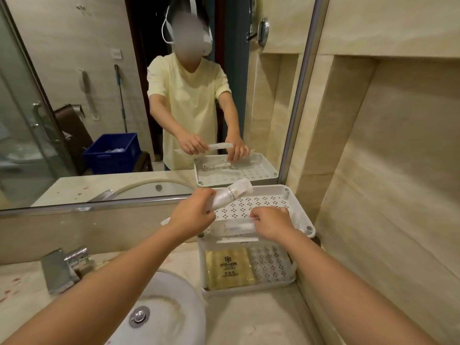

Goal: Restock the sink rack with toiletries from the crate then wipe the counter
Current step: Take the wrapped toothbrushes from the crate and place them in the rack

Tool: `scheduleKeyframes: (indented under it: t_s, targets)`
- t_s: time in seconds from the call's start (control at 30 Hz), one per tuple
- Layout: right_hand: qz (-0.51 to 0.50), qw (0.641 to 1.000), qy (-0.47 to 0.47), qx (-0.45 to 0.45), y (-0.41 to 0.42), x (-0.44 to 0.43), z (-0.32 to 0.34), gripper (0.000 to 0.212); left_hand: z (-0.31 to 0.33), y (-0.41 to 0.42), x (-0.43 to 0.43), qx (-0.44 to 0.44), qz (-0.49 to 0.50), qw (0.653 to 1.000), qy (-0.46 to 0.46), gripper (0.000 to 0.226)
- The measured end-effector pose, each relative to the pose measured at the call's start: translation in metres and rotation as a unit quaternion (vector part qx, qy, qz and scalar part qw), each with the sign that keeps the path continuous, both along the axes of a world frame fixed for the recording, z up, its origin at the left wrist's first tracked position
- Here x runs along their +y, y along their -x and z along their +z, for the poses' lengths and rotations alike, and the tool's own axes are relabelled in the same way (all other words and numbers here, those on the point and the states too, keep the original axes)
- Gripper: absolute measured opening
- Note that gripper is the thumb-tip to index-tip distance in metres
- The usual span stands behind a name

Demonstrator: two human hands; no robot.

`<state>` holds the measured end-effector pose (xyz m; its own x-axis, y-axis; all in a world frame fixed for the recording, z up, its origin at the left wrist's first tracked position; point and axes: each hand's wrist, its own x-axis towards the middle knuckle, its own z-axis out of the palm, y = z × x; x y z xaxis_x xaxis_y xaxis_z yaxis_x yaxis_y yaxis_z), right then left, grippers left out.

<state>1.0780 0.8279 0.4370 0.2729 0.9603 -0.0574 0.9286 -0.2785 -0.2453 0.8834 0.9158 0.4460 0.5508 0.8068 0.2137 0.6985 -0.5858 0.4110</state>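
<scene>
A white two-tier rack [307, 226] with perforated trays stands on the counter to the right of the sink. My left hand [193, 216] grips a bunch of long white toiletry packets [232, 194] above the top tray. My right hand [272, 224] pinches one white packet [236, 227] at the front edge of the top tray. A yellow packet [229, 268] lies on the lower tray. The blue crate [112, 153] shows only in the mirror, behind me.
A white basin [174, 307] with a metal drain [140, 316] sits at the lower left, and a chrome tap [64, 267] stands behind it. The mirror [74, 95] spans the back wall. A beige tiled wall [385, 195] closes the right side. The stained counter [249, 317] runs in front of the rack.
</scene>
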Motion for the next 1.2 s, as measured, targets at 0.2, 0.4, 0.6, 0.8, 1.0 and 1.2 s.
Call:
scheduleKeyframes:
  t_s: [0.2, 0.4, 0.6, 0.8, 1.0, 1.2]
  targets:
    - [0.034, 0.995, 0.073, 0.055, 0.001, 0.006, -0.012, 0.034, -0.005, -0.017, 0.001, 0.013, -0.003, 1.000, 0.007, 0.044]
    - [-0.039, 0.995, -0.006, 0.092, -0.009, -0.001, -0.008, 0.023, -0.007, -0.028, 0.003, 0.018, -0.021, 0.999, 0.015, 0.042]
    - [-0.158, 0.958, -0.226, 0.075, -0.025, -0.007, -0.005, 0.019, -0.011, -0.045, -0.001, 0.026, -0.052, 0.998, 0.030, 0.046]
    - [-0.028, 0.978, -0.204, -0.031, -0.032, -0.012, -0.010, 0.051, -0.013, -0.061, -0.012, 0.068, -0.085, 0.993, 0.037, 0.051]
    - [0.000, 0.990, -0.141, -0.006, -0.034, -0.016, -0.022, 0.035, -0.018, -0.072, -0.022, 0.096, -0.126, 0.986, 0.047, 0.046]
    - [-0.022, 0.995, -0.098, 0.008, -0.040, -0.020, -0.030, 0.030, -0.030, -0.075, -0.028, 0.085, -0.138, 0.984, 0.075, 0.055]
